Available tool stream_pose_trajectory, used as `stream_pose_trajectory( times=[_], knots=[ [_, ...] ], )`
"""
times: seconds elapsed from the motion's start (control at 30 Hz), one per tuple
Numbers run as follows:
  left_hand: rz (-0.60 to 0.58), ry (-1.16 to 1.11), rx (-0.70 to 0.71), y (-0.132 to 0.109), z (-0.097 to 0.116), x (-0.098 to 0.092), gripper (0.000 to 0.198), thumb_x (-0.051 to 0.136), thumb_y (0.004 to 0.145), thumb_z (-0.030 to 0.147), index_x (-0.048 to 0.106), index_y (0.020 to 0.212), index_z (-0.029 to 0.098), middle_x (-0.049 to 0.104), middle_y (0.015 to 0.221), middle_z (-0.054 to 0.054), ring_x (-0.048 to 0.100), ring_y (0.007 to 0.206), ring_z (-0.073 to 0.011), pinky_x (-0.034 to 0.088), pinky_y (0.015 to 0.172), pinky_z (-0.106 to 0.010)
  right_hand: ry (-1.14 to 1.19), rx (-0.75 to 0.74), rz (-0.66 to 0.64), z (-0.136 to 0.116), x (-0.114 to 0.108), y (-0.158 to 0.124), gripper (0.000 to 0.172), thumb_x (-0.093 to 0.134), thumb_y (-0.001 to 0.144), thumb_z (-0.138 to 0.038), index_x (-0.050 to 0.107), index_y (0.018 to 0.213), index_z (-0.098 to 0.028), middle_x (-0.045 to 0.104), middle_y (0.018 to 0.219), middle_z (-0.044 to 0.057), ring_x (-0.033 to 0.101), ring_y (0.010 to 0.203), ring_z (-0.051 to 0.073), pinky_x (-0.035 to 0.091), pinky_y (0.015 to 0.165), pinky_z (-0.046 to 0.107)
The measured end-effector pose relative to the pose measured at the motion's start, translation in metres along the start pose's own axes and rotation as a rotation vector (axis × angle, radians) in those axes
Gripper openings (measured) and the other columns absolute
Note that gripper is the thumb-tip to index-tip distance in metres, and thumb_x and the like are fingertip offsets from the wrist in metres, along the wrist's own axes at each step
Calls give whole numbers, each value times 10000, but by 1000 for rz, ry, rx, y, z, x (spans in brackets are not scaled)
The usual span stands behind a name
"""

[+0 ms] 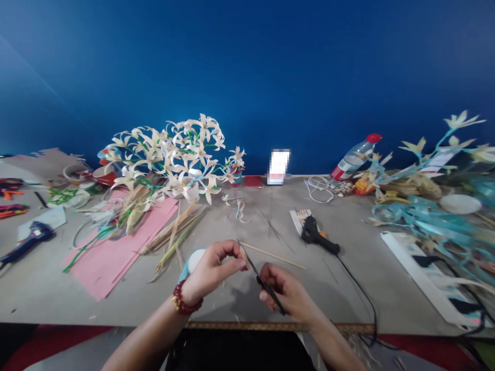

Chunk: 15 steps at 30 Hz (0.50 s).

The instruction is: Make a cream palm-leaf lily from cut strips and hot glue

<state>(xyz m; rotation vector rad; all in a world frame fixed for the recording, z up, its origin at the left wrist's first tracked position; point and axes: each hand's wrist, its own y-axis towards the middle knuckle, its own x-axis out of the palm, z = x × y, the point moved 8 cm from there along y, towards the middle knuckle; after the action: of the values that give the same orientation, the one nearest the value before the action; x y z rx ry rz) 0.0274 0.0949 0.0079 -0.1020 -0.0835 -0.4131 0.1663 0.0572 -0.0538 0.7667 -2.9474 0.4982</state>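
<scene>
My right hand is wrapped round a pair of dark scissors, whose blades point up and left. Close to the blades, my left hand is closed in a pinch, thumb against fingers. A small pale piece shows at its fingertips, too small to name surely. On the table behind both hands lies a thin pale stick. A roll of light blue tape is partly hidden behind my left hand.
White paper-like flowers stand at the back left, above pink sheets and dry husk strips. A black glue gun lies right of centre, its cable trailing forward. Further right are a power strip, blue ribbon and a bottle.
</scene>
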Motion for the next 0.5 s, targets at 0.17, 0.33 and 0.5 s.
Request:
stream_pose_trajectory(
  times=[0.17,0.33,0.5],
  knots=[
    [-15,14,-5,0,1,1,175,680,819,290,610,745,148,618,744,-30,561,741,-148,450,745,-260,5,15,12,1,-2,-1,535,765,656,-616,410,730,-222,446,531,-101,376,422,57,289,423,187],
    [-31,23,2,1,-1,1,167,674,821,286,602,755,151,622,753,-34,560,747,-151,447,749,-266,-8,9,19,2,-4,-1,529,766,658,-606,409,717,-221,438,520,-104,359,415,53,276,413,180],
    [-53,46,3,0,1,0,163,659,828,293,612,761,153,632,750,-44,570,749,-161,448,749,-275,-50,21,35,10,-9,-2,502,756,690,-576,403,696,-220,454,506,-103,364,396,51,275,407,181]
  ],
)
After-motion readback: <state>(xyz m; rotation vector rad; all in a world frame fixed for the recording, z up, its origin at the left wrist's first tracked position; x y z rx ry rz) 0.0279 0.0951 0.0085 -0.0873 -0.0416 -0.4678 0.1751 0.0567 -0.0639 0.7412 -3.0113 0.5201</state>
